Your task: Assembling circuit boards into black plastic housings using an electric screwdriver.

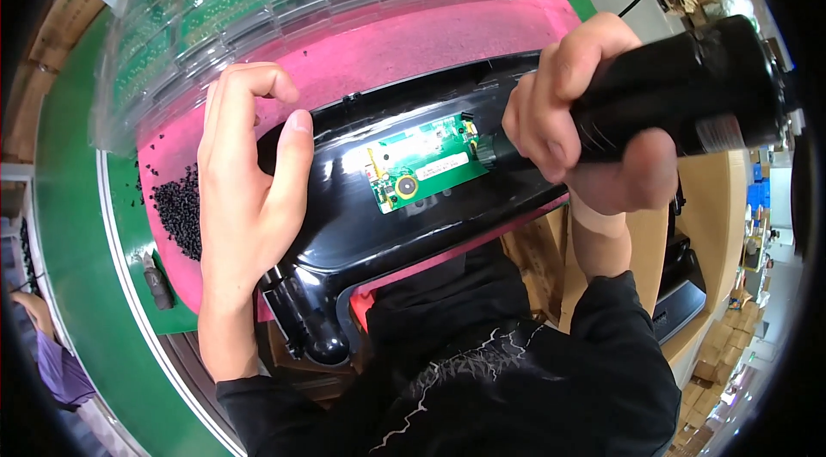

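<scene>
A glossy black plastic housing (447,229) lies across the pink mat, with a short stub bending toward me at its lower left. On its middle sits a green circuit board (422,166) with a round part and a white label. My right hand (594,113) is wrapped round a black electric screwdriver (680,95) above the housing's right part; its tip is hidden by the hand. At the housing's left end is my left hand (254,164), fingers bent, thumb and forefinger apart with nothing visible between them. Beside it lies a pile of small black screws (178,209).
Clear plastic trays of green boards (284,5) line the back of the pink mat (379,40). A dark utility knife (157,280) lies on the green table (73,190). A cardboard box (718,233) with black parts stands at right. Another person's purple sleeve (62,371) shows at far left.
</scene>
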`<state>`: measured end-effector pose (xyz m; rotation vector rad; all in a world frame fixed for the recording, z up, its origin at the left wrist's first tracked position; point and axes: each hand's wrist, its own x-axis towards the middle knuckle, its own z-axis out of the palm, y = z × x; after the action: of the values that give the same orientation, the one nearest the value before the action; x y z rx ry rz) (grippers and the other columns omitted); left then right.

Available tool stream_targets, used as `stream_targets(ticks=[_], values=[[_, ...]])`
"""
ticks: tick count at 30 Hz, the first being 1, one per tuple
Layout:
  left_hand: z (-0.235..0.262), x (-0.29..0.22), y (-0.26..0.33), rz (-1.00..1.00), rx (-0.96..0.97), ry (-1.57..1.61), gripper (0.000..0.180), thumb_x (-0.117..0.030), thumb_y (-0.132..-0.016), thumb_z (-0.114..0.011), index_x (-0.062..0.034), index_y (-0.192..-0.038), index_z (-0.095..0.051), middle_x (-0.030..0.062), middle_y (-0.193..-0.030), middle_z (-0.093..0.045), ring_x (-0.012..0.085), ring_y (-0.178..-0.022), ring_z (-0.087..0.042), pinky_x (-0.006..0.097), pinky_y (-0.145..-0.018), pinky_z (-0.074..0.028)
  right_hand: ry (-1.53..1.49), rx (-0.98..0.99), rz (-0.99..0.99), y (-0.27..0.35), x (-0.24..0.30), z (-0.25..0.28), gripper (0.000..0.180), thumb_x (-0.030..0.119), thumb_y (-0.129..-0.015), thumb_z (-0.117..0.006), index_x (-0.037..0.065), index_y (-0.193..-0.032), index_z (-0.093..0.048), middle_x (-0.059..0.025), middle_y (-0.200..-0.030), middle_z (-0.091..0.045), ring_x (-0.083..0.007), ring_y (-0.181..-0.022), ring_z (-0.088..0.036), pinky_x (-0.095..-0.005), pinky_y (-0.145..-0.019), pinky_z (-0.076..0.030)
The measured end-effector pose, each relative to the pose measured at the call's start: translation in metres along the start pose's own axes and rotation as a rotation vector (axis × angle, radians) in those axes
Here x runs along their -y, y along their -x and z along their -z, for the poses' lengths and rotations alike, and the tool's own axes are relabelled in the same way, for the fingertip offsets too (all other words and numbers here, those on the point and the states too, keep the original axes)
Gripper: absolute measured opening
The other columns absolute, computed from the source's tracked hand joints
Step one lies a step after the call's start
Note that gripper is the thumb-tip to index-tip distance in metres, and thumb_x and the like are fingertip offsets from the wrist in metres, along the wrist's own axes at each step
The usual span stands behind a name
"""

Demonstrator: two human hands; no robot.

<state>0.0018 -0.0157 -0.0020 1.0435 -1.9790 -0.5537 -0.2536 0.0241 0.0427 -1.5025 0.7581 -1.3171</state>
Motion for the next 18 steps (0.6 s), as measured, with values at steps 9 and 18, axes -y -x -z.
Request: stream_targets(ticks=[9, 18], values=[[0.0, 0.0, 0.002, 0.015, 0.268, -0.316, 0.033, -0.016, -0.092, -0.063, -0.0016, -0.12, -0.059, 0.0206, -0.112, -0.065, 0.0391, -0.108, -0.062, 0.045, -0.093, -0.047, -0.017, -0.071, 0.069, 0.001, -0.009, -0.003, 0.058, 0.057, -0.086, -0.068, 0.005, -0.101, -0.048, 0.001, -0.06, -0.046, -0.0086, -0.043, -0.041, -0.0236, -0.042, -0.034], [0.008, -0.007, 0.005, 0.01, 0.514, -0.281, 0.021, -0.021, -0.091, -0.063, -0.002, -0.1, -0.063, 0.0183, -0.095, -0.067, 0.0403, -0.092, -0.066, 0.05, -0.078, -0.054, -0.612, -0.52, -0.34, -0.008, 0.002, 0.032, 0.024, 0.028, -0.095, -0.067, 0.006, -0.101, -0.058, -0.0035, -0.08, -0.059, -0.0157, -0.071, -0.058, -0.0318, -0.071, -0.051]])
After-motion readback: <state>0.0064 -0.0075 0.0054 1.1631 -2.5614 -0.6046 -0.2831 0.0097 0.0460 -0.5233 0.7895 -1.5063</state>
